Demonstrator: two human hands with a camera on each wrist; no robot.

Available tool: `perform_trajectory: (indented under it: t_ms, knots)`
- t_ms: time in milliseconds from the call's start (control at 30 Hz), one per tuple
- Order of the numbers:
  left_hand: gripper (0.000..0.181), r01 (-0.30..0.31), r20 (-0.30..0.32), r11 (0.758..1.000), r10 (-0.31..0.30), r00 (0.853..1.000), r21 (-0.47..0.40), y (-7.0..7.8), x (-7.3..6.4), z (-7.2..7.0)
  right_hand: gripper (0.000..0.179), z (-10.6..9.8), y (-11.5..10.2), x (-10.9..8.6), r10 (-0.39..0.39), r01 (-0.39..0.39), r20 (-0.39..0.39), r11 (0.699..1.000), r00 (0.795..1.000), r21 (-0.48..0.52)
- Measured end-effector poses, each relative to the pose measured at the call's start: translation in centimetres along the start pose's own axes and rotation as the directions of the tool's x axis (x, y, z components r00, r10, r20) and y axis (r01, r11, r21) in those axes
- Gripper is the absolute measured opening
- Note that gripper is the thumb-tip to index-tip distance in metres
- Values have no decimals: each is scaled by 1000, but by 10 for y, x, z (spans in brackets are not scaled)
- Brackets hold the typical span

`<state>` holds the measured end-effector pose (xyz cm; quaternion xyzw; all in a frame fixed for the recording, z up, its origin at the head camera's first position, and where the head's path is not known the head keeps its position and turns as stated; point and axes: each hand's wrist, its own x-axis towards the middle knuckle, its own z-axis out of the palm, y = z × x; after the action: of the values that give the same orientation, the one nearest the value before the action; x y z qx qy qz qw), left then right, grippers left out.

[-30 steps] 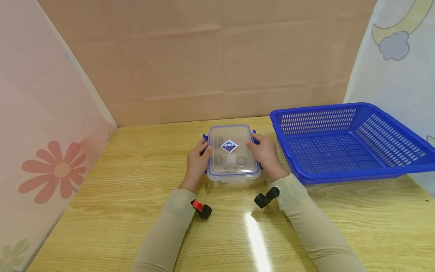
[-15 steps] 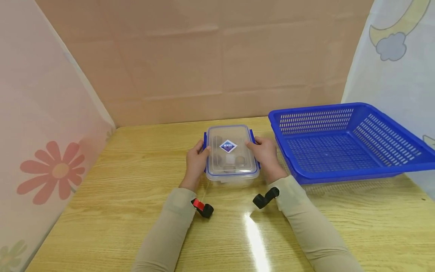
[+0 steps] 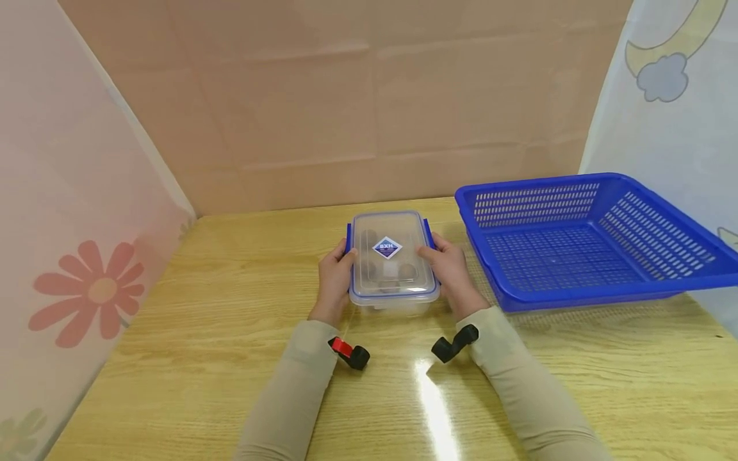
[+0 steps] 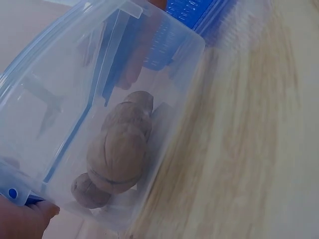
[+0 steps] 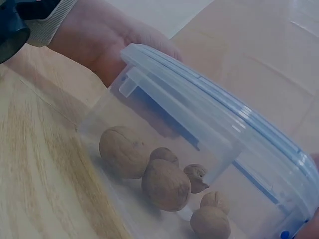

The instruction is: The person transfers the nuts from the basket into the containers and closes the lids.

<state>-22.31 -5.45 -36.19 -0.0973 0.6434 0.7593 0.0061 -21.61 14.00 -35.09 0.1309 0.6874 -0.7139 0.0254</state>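
Note:
A clear plastic food container (image 3: 398, 308) stands on the wooden table, its blue-rimmed lid (image 3: 387, 223) on top with a diamond-shaped label. My left hand (image 3: 334, 282) grips its left side, thumb at the lid's edge. On the opposite side my right hand (image 3: 453, 272) holds it the same way, thumb over the lid. Blue latches run along both sides, the left latch (image 3: 348, 235) and the right latch (image 3: 428, 233) partly behind my fingers. Through the wall in the right wrist view, several walnuts (image 5: 166, 185) of differing sizes lie inside; the left wrist view also shows walnuts (image 4: 117, 157).
To the right stands a large blue plastic basket (image 3: 571, 298) with slotted walls and nothing in it. A tan backdrop (image 3: 375, 115) closes off the table's far side. Printed sheets hang at left and right, with a red flower (image 3: 102, 289) on the left one.
The blue latches, tilted outward at first, now lie straighter along the container's sides. My hands keep their places on it, with small shifts of fingers and wrists.

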Motion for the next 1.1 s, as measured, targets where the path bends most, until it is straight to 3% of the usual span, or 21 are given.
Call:
perform_trajectory:
  t_ms: [533, 733, 1100]
  knots:
    - [45, -41, -21, 997, 43, 999, 63, 4, -5, 5, 57, 1, -7, -6, -72, 77, 33, 984, 997, -160]
    - [44, -50, -21, 990, 53, 998, 133, 4, -6, 8, 55, -1, -6, -8, -84, 87, 28, 984, 996, -158]
    - [46, -28, -8, 988, 30, 1000, 149, 3, -5, 7, 56, 0, -4, -8, -83, 85, 26, 989, 996, -122]
